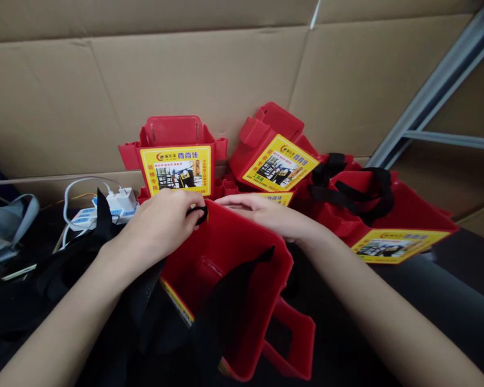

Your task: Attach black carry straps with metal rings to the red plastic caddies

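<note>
4 red plastic holders [242, 269], 3 w/ yellow labels [176, 169] visible; 1 white power strip [105, 210]; 2 hands [161, 223]

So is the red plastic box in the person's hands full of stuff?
No, the red plastic box held by the left hand and right hand shows bare red inside, with only a black strap hanging into it.

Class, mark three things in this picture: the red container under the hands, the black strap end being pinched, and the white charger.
red container [242, 279], head view, on its inner wall.
black strap end [201, 213], head view, beside the left hand's fingers.
white charger [123, 201], head view, on its body.
</note>
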`<state>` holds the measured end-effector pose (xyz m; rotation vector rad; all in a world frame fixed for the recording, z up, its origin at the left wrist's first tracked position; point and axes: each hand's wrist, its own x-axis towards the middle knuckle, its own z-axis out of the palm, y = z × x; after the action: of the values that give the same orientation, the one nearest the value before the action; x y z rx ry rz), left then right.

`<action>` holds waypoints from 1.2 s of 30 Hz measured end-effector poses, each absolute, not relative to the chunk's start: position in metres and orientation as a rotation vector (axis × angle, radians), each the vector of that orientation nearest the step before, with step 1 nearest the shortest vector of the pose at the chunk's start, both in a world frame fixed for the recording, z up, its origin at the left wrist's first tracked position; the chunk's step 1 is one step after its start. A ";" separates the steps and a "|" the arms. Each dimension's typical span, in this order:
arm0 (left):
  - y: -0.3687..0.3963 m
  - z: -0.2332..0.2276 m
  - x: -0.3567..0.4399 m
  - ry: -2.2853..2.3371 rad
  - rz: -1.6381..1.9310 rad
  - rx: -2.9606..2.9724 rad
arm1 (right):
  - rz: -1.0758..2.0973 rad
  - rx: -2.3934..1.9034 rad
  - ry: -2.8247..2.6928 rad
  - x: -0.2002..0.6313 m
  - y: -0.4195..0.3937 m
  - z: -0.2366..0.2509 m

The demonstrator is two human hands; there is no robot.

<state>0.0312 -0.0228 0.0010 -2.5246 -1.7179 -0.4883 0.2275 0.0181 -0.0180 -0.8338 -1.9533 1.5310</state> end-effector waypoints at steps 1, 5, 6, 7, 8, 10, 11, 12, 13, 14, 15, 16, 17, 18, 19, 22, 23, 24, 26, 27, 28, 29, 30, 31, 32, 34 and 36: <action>-0.023 0.002 0.029 -1.716 -0.507 -2.515 | 1.549 -0.824 -1.946 0.227 0.020 -0.020; -0.019 0.000 0.027 -1.769 -0.453 -2.586 | 1.560 -0.792 -1.941 0.225 0.025 -0.025; -0.018 -0.002 0.028 -1.789 -0.430 -2.599 | 1.555 -0.777 -1.947 0.224 0.026 -0.026; -0.017 -0.003 0.030 -1.804 -0.419 -2.601 | 1.549 -0.763 -1.953 0.224 0.026 -0.027; -0.017 -0.005 0.033 -1.812 -0.418 -2.594 | 1.545 -0.751 -1.958 0.224 0.027 -0.028; -0.017 -0.008 0.038 -1.816 -0.431 -2.572 | 1.549 -0.724 -1.962 0.223 0.029 -0.030; -0.017 -0.009 0.040 -1.817 -0.444 -2.563 | 1.553 -0.706 -1.962 0.223 0.030 -0.032; -0.017 -0.010 0.042 -1.820 -0.460 -2.563 | 1.554 -0.685 -1.962 0.222 0.031 -0.034; -0.018 -0.010 0.043 -1.830 -0.482 -2.564 | 1.550 -0.664 -1.963 0.220 0.033 -0.036; -0.018 -0.011 0.044 -1.847 -0.507 -2.567 | 1.537 -0.647 -1.965 0.219 0.035 -0.039; -0.017 -0.012 0.045 -1.867 -0.537 -2.570 | 1.516 -0.629 -1.961 0.217 0.037 -0.041; -0.017 -0.012 0.045 -1.888 -0.568 -2.573 | 1.496 -0.609 -1.951 0.215 0.038 -0.043; -0.017 -0.012 0.045 -1.908 -0.590 -2.575 | 1.480 -0.588 -1.940 0.214 0.039 -0.045; -0.017 -0.011 0.044 -1.921 -0.602 -2.574 | 1.469 -0.571 -1.932 0.213 0.040 -0.046; -0.018 -0.010 0.043 -1.918 -0.599 -2.576 | 1.454 -0.561 -1.930 0.212 0.040 -0.048; -0.023 -0.003 0.037 -1.834 -0.550 -2.578 | 1.320 -0.606 -1.987 0.211 0.036 -0.049; -0.024 0.001 0.035 -1.802 -0.556 -2.560 | 1.213 -0.650 -2.035 0.210 0.035 -0.049; -0.025 0.004 0.034 -1.772 -0.583 -2.524 | 1.085 -0.704 -2.092 0.209 0.033 -0.049; -0.023 0.009 0.031 -1.704 -0.691 -2.454 | 0.840 -0.821 -2.201 0.207 0.031 -0.049; -0.021 0.010 0.029 -1.651 -0.759 -2.456 | 0.743 -0.881 -2.238 0.207 0.031 -0.048; -0.018 0.010 0.028 -1.585 -0.811 -2.505 | 0.666 -0.938 -2.263 0.208 0.032 -0.046; -0.014 0.010 0.026 -1.512 -0.836 -2.602 | 0.604 -0.997 -2.277 0.210 0.033 -0.043; -0.011 0.009 0.024 -1.446 -0.824 -2.728 | 0.541 -1.063 -2.283 0.215 0.034 -0.039; -0.007 0.008 0.022 -1.394 -0.779 -2.854 | 0.454 -1.147 -2.284 0.223 0.036 -0.034; -0.005 0.007 0.020 -1.360 -0.721 -2.961 | 0.356 -1.245 -2.278 0.232 0.038 -0.028; -0.001 0.007 0.014 -1.331 -0.616 -3.105 | 0.170 -1.450 -2.241 0.254 0.039 -0.016; 0.000 0.008 0.010 -1.307 -0.572 -3.180 | 0.018 -1.654 -2.223 0.272 0.034 -0.005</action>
<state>0.0101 -0.0005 0.0077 -3.1804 -1.3070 -0.5717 0.2723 0.0344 -0.0048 -1.6536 -2.2235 0.0178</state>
